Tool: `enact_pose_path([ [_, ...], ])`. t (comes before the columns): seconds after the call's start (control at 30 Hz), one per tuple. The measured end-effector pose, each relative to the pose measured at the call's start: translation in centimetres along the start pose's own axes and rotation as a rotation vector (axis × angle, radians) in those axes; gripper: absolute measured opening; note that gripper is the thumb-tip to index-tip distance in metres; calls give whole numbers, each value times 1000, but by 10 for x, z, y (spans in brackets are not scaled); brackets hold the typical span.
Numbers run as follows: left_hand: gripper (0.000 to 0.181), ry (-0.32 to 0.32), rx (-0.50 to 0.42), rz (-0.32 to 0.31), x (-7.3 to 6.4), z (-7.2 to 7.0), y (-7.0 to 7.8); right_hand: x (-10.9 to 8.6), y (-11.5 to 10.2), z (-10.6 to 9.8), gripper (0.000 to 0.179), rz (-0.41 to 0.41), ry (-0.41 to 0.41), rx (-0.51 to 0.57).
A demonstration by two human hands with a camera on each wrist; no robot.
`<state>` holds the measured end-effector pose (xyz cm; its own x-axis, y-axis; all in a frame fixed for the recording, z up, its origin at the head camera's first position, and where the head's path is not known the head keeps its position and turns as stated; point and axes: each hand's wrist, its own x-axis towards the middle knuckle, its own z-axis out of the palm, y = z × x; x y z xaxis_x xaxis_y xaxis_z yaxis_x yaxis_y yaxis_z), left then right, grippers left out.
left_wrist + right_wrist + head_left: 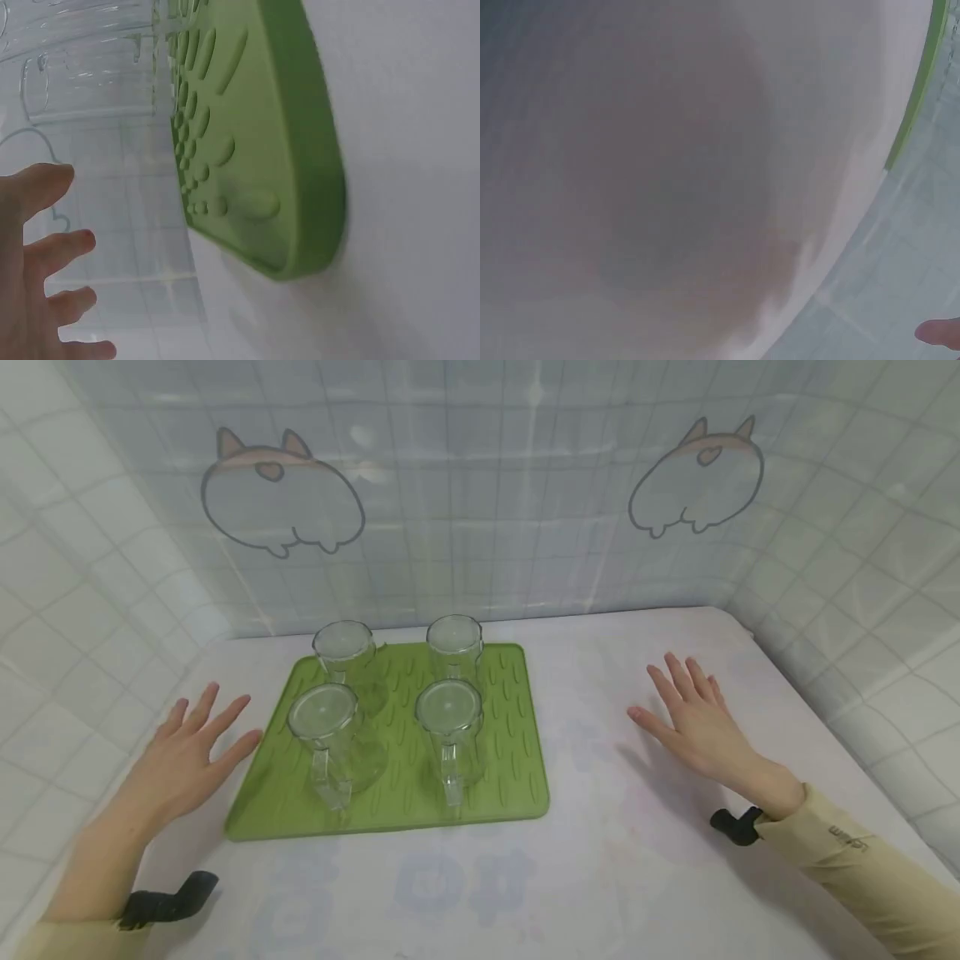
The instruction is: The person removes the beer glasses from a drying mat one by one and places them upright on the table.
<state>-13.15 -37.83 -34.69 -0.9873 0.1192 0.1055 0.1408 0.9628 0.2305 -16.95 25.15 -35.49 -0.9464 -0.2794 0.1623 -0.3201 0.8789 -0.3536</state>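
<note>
Left hand (180,760) by the mat's (517,777) left edge, right hand (701,731) well right of it, fingers spread, empty; I'd grip the mat's mugs (448,714) gently.

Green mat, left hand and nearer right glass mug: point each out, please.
Green mat (512,762), head view: bare right side of its top.
Left hand (182,765), head view: back of the hand.
Nearer right glass mug (467,748), head view: clear side wall.

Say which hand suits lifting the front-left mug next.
Probably the left hand: its spread fingers are beside the green mat, nearer that mug; the right hand is farther away.
</note>
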Motion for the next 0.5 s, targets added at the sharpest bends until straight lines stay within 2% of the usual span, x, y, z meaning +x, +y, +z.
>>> enact_pose_path([
  [0.23, 75, -94, -52, -3, 14, 6, 4, 1, -16, 3, 77, 22, -9, 107],
  [0.37, 70, -134, -139, -11, 25, 8, 5, 6, -28, 7, 69, 19, 31, 181],
  [0.5, 64, -159, -202, -15, 34, 9, 5, 8, -41, 13, 56, 14, 83, 315],
])
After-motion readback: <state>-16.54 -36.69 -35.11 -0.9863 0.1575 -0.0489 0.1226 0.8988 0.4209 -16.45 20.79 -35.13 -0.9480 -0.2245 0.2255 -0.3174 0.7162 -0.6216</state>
